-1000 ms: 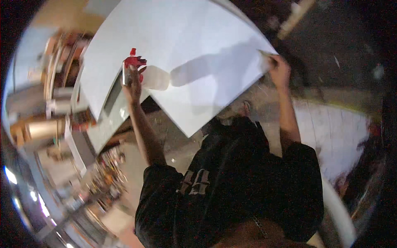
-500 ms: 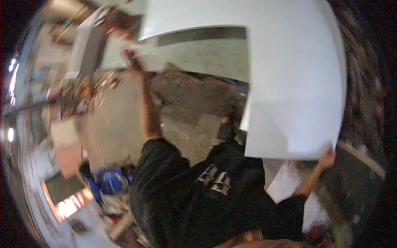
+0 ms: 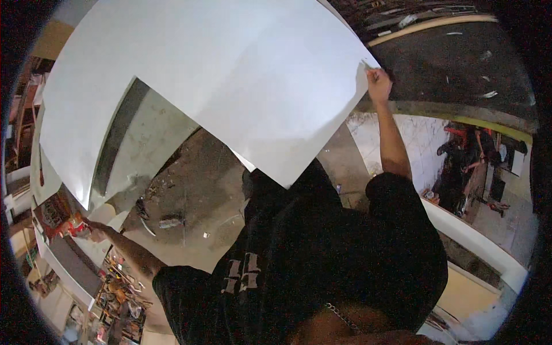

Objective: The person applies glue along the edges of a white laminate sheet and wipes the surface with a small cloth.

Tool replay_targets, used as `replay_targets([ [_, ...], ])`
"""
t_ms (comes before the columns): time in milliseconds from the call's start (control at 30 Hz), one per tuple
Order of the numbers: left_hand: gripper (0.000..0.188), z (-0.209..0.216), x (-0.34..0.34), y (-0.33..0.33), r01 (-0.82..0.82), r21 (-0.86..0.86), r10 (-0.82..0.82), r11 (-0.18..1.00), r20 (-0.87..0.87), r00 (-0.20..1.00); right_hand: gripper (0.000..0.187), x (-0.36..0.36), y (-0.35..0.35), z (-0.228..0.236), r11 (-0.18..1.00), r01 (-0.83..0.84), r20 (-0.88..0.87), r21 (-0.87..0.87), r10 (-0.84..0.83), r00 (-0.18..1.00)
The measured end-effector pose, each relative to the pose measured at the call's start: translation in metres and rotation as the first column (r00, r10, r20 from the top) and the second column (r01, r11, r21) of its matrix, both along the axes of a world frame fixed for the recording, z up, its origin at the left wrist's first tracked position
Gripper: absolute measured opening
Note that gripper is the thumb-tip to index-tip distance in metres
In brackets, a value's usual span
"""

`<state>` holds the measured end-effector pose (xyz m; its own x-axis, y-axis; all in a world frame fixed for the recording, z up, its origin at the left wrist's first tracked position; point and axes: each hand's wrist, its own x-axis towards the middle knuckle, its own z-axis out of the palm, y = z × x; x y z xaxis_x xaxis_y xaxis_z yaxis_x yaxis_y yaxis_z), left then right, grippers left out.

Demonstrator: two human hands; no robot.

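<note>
A large white sheet (image 3: 230, 69), stiff-looking and with a squared notch in its near side, spans the upper part of the view. My right hand (image 3: 378, 86) is closed on its right edge, thumb on the upper face. One corner of the sheet hangs just in front of my dark shirt. Stretched out to the far left, my left hand (image 3: 95, 227) is at a small red and white object (image 3: 75, 225) beside a pale tabletop (image 3: 135, 129). Its fingers are too small and dim to show whether it grips that object.
Under the sheet lies a stained floor (image 3: 195, 195) with scraps. Assorted tools (image 3: 121, 305) crowd the lower left. A dark panel (image 3: 454, 63) with pale scraps is at the upper right. Another person (image 3: 480, 149) is farther off to the right, beyond a white tiled wall (image 3: 402, 141).
The view has swung round, so the sheet now spans the upper left and my right hand shows higher up. My right hand keeps its hold; my left arm now points to the far left.
</note>
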<state>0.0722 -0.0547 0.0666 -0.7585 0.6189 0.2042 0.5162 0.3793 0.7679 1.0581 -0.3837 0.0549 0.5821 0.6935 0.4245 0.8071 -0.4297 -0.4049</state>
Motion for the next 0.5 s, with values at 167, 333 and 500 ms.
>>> replay_targets([
  [167,0.049,0.010,0.019,-0.013,-0.024,0.011,0.025,1.000,-0.133,0.991,0.014,-0.010,0.025,0.002,0.998,-0.010,-0.057,0.069,0.014,0.998],
  [333,0.052,0.027,0.090,-0.070,0.017,0.121,0.021,0.992,-0.304,0.952,0.012,0.008,0.004,0.003,0.995,-0.093,0.041,-0.029,0.094,0.995],
  [500,0.056,0.044,0.228,-0.135,0.210,0.157,-0.135,0.965,-0.388,0.912,0.009,0.024,0.037,0.010,0.972,-0.199,-0.086,0.126,0.211,0.974],
])
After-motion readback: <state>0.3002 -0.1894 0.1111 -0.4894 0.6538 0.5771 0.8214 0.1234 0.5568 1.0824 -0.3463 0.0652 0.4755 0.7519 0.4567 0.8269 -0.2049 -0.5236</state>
